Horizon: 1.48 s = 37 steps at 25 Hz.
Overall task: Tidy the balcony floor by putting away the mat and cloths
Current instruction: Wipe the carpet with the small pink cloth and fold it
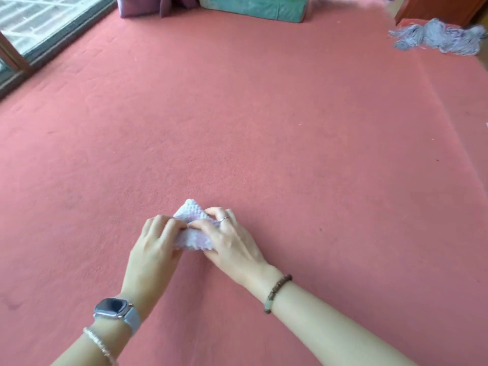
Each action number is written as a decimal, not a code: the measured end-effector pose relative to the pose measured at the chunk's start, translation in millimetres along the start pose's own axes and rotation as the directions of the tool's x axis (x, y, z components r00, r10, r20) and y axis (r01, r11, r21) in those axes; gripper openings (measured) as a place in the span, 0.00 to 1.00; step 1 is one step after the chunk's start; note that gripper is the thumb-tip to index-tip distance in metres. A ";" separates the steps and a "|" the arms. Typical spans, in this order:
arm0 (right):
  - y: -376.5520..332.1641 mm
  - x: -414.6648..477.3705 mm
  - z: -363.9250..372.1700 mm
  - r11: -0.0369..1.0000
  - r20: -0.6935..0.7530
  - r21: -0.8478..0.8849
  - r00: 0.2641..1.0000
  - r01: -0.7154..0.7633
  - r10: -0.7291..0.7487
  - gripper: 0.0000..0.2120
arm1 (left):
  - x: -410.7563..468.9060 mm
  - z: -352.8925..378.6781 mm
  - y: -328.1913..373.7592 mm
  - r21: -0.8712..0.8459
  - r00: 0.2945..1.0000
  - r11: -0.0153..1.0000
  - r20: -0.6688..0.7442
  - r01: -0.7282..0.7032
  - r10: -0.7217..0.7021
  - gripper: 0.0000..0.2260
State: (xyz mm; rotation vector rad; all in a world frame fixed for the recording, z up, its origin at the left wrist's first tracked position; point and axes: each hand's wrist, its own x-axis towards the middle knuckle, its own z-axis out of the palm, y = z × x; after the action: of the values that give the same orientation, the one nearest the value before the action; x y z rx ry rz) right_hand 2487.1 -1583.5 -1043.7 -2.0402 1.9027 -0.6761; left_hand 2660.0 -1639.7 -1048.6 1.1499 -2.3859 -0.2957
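Observation:
A small pale lilac waffle-textured cloth [190,237] is bunched and partly folded between both hands, low over the pink carpet-like mat [237,128] that covers the floor. My left hand [154,243] grips its left side, and a watch shows on that wrist. My right hand [231,237], with a ring and a bead bracelet, pinches the cloth's right side and top fold. Much of the cloth is hidden under my fingers. A second, fringed lilac-grey cloth [438,38] lies crumpled at the far right of the mat.
A glass sliding door with a dark frame [39,35] runs along the far left. A teal cushion [253,9] and a purple cushion [142,6] sit at the far edge. A brown wooden cabinet [438,9] stands at the top right.

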 end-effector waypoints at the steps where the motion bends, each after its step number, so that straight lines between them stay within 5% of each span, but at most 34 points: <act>1: -4.7 9.0 5.0 1.000 0.010 0.003 1.000 0.029 -0.029 0.20 | -0.5 -4.2 -6.2 0.016 0.999 0.998 -0.001 0.054 -0.054 0.17; 8: 51.5 44.2 -10.2 0.987 -0.063 -0.154 0.997 0.034 -0.044 0.17 | 60.4 26.7 7.2 0.098 0.998 0.995 0.065 -0.025 0.019 0.15; 11: 116.1 39.3 -42.1 0.965 -0.151 -0.159 0.971 -0.209 0.186 0.18 | 95.1 54.2 40.6 0.036 0.987 0.995 0.138 -0.093 0.087 0.20; 13: 152.4 20.6 -79.9 0.907 -0.173 -0.238 0.934 -0.347 0.312 0.28 | 108.0 68.3 63.7 -0.003 0.981 0.993 0.156 -0.119 0.118 0.21; 15: 188.6 -9.0 -116.5 0.836 -0.245 -0.268 0.873 -0.479 0.422 0.37 | 111.0 78.8 85.3 -0.044 0.978 0.991 0.158 -0.129 0.134 0.20; 19: 251.8 -77.6 -159.0 0.635 -0.429 -0.303 0.697 -0.710 0.574 0.20 | 101.9 94.5 124.9 -0.116 0.967 0.978 0.167 -0.173 0.191 0.18; 23: 267.6 -132.8 -176.2 0.543 -0.508 -0.167 0.544 -0.823 0.668 0.14 | 91.4 100.2 158.4 -0.161 0.955 0.960 0.156 -0.227 0.252 0.18; 31: 146.7 -189.8 -119.8 0.876 -0.233 -0.183 0.886 -0.445 0.401 0.29 | 42.5 80.1 205.6 -0.195 0.928 0.940 0.196 -0.279 0.316 0.20; 33: 138.2 -209.7 -118.6 0.855 -0.272 -0.162 0.855 -0.493 0.442 0.29 | 26.3 69.1 209.0 -0.187 0.920 0.939 0.217 -0.289 0.326 0.20; 36: 136.0 -234.6 -129.4 0.711 -0.425 -0.053 0.660 -0.701 0.619 0.27 | 7.5 50.8 205.9 -0.177 0.919 0.944 0.235 -0.280 0.317 0.20; 37: 133.4 -241.4 -130.3 0.692 -0.410 -0.053 0.647 -0.720 0.643 0.27 | 3.6 45.3 204.7 -0.175 0.920 0.947 0.242 -0.270 0.307 0.21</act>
State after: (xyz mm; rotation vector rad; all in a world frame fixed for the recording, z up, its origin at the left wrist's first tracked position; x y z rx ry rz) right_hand 2299.3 -1343.3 -1035.1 -1.1141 2.8245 -0.6801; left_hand 2496.4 -1515.0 -1007.7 0.7164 -2.6771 -0.5347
